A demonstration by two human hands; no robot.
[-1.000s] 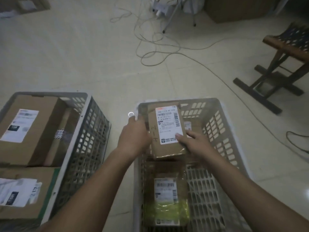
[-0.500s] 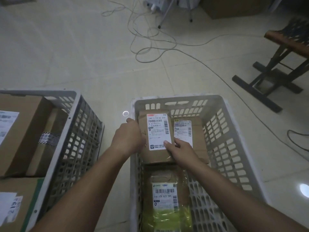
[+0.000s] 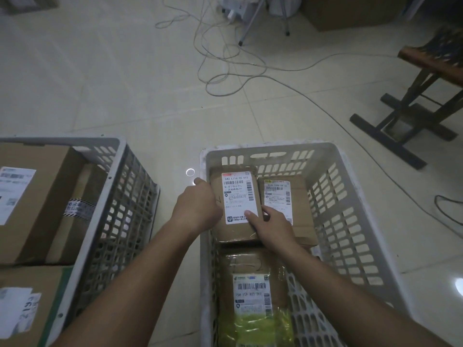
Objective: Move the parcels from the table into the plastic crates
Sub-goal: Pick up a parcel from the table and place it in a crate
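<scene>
Where left hand (image 3: 198, 209) grips parcel (image 3: 235, 204), fingers hide.

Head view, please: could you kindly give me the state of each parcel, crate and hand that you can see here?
Right grey plastic crate: holds three parcels.
Brown cardboard parcel with white label: inside crate, gripped by both hands.
Left hand: grips parcel's left edge.
Right hand: grips parcel's right edge, thumb on label.
Second brown parcel: lies beside it, against far wall.
Yellow-taped parcel: lies flat, near end.
Left grey plastic crate: holds large boxes.
</scene>
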